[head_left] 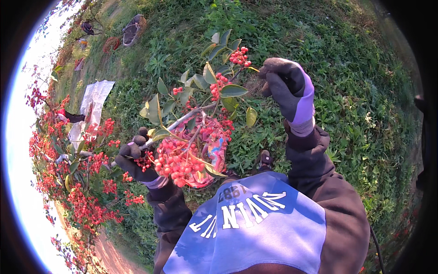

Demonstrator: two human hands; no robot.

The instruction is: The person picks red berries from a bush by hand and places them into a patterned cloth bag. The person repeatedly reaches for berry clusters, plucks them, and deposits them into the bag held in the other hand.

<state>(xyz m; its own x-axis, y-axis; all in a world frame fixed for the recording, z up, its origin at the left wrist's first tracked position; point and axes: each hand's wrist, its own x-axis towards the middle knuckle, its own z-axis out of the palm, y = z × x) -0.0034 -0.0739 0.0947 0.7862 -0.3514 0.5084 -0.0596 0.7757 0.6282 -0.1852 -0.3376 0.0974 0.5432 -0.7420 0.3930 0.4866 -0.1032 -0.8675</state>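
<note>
My left hand, in a dark glove, is closed around a grey branch with green leaves and red berry clusters. A large berry cluster hangs right beside that hand. My right hand, in a black and purple glove, is raised at the branch's far tip with its fingers pinched together. A thin yellowish stem runs into those fingertips, next to a small berry cluster. Below the branch, partly hidden by berries, is a pink and red patterned bag.
More berry-laden branches crowd the left side. A white sheet lies on the ground beyond them. At the far left stand a basket and a reddish coil. Low green plants cover the ground; my shoe shows below.
</note>
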